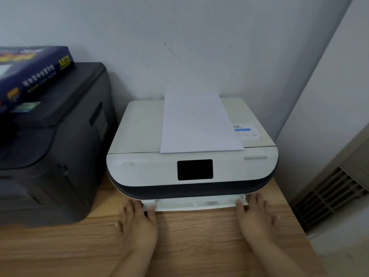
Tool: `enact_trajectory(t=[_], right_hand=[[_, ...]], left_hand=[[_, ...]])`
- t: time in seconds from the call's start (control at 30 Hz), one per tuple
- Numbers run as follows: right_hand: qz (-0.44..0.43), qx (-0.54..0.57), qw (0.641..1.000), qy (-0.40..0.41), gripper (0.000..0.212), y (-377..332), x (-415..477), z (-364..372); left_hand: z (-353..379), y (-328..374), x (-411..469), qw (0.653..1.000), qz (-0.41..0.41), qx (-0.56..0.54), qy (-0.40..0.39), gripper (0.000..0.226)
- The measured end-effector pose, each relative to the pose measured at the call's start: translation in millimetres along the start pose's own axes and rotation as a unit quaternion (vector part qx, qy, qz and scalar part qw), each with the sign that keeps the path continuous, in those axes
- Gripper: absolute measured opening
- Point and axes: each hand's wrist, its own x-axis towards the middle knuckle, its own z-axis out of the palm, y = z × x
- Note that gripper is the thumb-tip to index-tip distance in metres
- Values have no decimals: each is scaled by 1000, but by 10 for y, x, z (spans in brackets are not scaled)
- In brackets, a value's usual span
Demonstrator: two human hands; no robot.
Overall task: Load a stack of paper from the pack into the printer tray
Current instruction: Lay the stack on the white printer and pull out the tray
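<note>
I see the white printer on the desk; my left hand and right hand grip the tray corners below it; paper stack lies on its lid; pack sits left, atop a black printer.

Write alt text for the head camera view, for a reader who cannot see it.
Two bare hands, left hand and right hand, grip the ends of the white printer's paper tray on a wooden desk. A paper stack lies on the printer's lid; a blue paper pack rests on a black printer beside it.
</note>
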Motion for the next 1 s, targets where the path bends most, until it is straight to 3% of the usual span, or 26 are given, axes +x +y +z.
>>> enact_trajectory(t=[0.3, 1.0], right_hand=[[46, 27, 998, 13, 67, 3, 48, -66], [34, 13, 999, -32, 63, 88, -131, -156]], left_hand=[[-52, -21, 61, 997, -74, 0, 13, 64], [-71, -137, -5, 999, -5, 32, -28, 60]])
